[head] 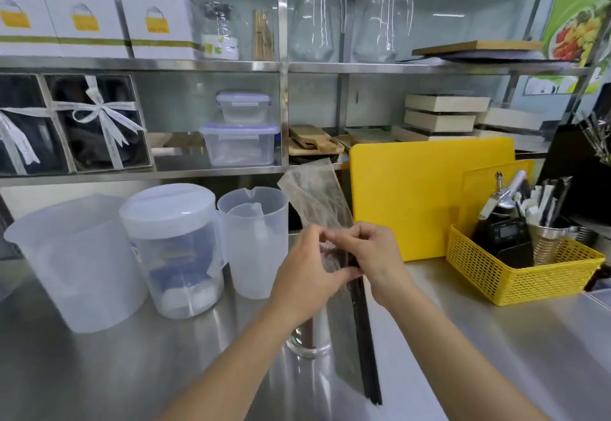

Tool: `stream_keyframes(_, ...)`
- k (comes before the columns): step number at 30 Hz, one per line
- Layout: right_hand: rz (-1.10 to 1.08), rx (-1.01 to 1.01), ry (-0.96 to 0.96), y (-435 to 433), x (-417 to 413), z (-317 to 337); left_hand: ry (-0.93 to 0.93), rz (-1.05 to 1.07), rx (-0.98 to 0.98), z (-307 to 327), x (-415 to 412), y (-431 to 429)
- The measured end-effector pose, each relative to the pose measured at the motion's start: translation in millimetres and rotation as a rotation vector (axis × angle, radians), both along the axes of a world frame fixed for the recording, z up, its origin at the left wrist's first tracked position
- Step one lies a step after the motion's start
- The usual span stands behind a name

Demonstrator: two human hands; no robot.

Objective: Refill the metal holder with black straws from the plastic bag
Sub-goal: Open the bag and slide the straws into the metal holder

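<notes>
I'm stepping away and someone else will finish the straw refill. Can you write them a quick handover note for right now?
Left hand and right hand: both grip the plastic bag mid-length, held above the counter.
Black straws: hang out of the bag's lower end.
Metal holder: in the yellow basket at right, already holding some wrapped straws.
Done: bag picked up.
Left: pull the straws free and put them in the holder.

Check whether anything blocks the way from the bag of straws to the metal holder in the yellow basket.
Nothing visible blocks it. Both hands, left and right, hold the plastic bag of black straws above the counter. The metal holder stands to the right inside the yellow basket, already partly filled; only the basket's low rim needs clearing.
</notes>
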State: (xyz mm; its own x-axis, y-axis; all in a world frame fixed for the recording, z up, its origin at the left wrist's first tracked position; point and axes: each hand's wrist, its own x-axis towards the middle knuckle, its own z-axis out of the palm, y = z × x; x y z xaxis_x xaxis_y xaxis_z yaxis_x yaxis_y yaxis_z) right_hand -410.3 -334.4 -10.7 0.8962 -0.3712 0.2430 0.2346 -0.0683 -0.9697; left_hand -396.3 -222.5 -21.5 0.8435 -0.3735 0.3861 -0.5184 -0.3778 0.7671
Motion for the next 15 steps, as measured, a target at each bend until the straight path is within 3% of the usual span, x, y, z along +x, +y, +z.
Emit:
stream_keyframes(7,0.221,-0.045,0.037,-26,-17,2,0.187,-0.080,-0.248,9,-2,-2)
stream_keyframes(15,0.091,0.042,0.025,-52,-24,-1,0.322,0.098,-0.504,27,-2,15)
